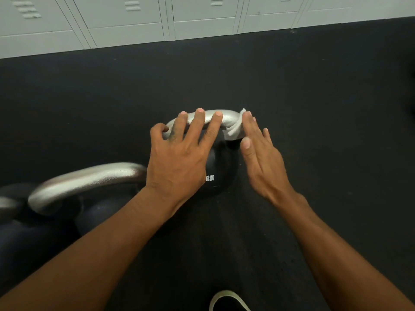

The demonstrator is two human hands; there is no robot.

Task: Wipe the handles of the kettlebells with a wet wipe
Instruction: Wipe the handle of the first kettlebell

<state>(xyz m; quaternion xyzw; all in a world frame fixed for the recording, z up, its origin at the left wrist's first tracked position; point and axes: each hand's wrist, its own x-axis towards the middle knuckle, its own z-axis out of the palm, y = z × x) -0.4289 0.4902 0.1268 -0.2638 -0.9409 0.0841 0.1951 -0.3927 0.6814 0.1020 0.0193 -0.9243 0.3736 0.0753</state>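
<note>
A black 12 kg kettlebell [219, 173] with a silver handle [229, 118] stands on the dark floor in the middle. My left hand [179, 153] rests on top of the handle with straight, spread fingers. A white wet wipe [234, 131] is draped over the handle's right bend. My right hand [260, 158] presses its straight fingers against the wipe there. A second kettlebell [101, 212] with a silver handle [85, 182] stands at the lower left.
Part of another kettlebell handle [6, 206] shows at the left edge. Pale grey lockers [202, 19] line the back wall. Dark rubber floor [314, 97] spreads all around. A black shoe tip [229, 301] shows at the bottom.
</note>
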